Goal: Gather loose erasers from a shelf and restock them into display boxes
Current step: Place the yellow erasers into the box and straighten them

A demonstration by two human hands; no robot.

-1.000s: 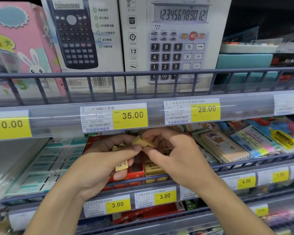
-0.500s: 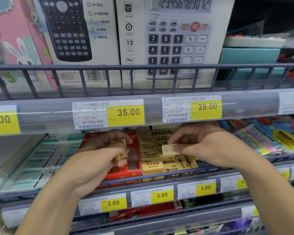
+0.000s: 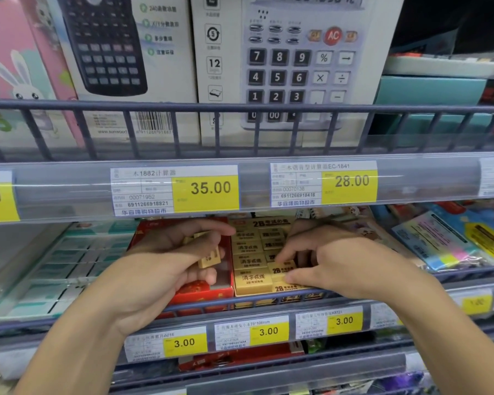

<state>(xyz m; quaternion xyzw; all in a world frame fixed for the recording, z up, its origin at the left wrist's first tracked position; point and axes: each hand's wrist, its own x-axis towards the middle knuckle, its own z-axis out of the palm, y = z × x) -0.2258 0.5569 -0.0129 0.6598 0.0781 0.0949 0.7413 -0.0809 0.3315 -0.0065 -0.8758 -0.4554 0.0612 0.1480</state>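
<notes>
Rows of tan erasers fill a tan display box (image 3: 248, 223) on the middle shelf. My right hand (image 3: 337, 263) pinches one tan eraser (image 3: 281, 270) at the box's front right, low among the other erasers. My left hand (image 3: 166, 269) hovers over a red display box (image 3: 206, 292) to the left and grips several loose tan erasers (image 3: 210, 259) in its curled fingers. Both hands reach in under the upper shelf's price rail, which hides the back of the boxes.
A wire rail (image 3: 240, 302) fences the shelf front. Calculator boxes (image 3: 291, 67) stand on the shelf above. Teal packs (image 3: 77, 258) lie at left, colourful sticky-note packs (image 3: 451, 240) at right. Yellow price labels (image 3: 268, 332) line the shelf edges.
My right hand took one eraser from near my left hand, carried it right over the tan box and lowered it toward the front row. The view moved closer.
</notes>
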